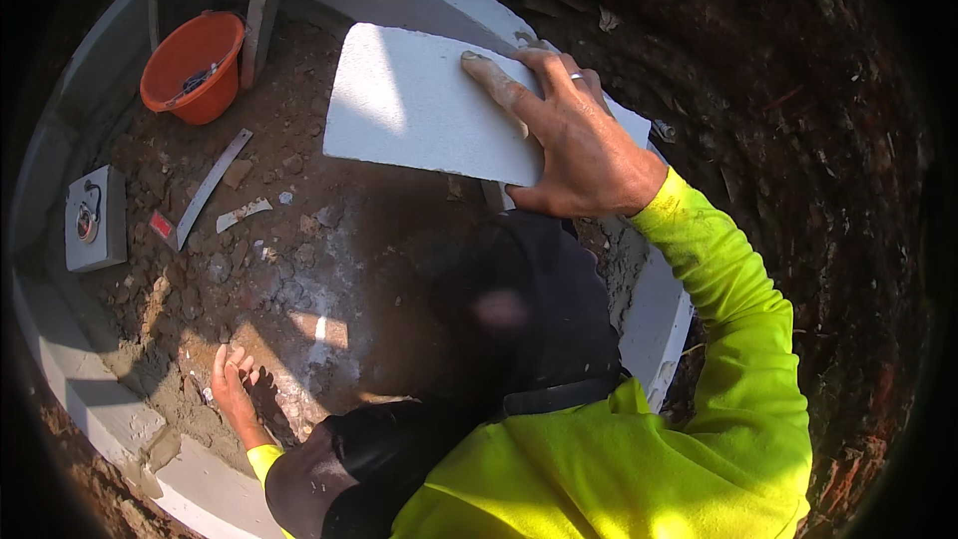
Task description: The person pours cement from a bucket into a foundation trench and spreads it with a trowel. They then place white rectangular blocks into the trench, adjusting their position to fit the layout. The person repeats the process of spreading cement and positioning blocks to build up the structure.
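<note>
Rubble-strewn earth (175, 175) spreads within a curved pale wall (210, 484), partly sunlit, as a person in a yellow top (559, 469) works with hands well apart. Toward twelve o'clock, the right hand (589, 160) is clamped on a white block (419, 105), index finger across its face. At eight, the left hand (235, 379) hangs loosely open near the ground; whether it touches cannot be told. An orange bucket (208, 100) stands at ten.
</note>
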Tool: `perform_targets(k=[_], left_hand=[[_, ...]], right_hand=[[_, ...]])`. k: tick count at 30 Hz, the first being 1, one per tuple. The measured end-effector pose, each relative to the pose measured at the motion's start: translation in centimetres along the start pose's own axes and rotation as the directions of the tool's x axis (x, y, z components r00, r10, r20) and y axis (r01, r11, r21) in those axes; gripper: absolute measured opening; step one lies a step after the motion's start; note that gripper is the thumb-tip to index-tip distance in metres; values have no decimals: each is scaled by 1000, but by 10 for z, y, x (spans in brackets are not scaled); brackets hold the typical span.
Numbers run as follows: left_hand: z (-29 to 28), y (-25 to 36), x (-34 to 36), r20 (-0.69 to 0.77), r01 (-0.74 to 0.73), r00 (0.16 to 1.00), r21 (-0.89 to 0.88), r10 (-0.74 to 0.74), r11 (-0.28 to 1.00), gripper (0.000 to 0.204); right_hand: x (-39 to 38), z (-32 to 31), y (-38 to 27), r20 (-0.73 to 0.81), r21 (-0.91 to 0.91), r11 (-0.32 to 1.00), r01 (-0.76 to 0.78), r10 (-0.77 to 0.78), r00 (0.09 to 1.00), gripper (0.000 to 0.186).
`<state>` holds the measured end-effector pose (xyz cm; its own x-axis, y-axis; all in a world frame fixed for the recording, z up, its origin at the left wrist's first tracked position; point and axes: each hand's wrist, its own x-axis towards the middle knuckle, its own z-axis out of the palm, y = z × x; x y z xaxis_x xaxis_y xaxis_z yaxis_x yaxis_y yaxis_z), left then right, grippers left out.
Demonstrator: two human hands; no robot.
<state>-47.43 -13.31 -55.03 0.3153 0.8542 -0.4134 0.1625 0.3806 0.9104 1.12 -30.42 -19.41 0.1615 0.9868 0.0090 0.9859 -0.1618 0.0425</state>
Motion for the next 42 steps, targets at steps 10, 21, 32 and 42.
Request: perform_targets(k=[10,21,32,42], left_hand=[[-27,78,83,-88,-164,982,67,169,984,46],[-10,132,66,-119,-248,958,116,261,962,43],[-27,137,-4,-286,-157,933,222,218,962,40],[-14,181,1,-263,-237,914,273,309,933,42]], right_hand=[[-255,64,40,-60,149,563,-813,826,561,114],[-292,202,90,245,-41,387,-921,898,367,108],[-126,306,169,172,523,281,-805,890,423,88],[-79,279,74,105,466,611,-640,680,726,115]])
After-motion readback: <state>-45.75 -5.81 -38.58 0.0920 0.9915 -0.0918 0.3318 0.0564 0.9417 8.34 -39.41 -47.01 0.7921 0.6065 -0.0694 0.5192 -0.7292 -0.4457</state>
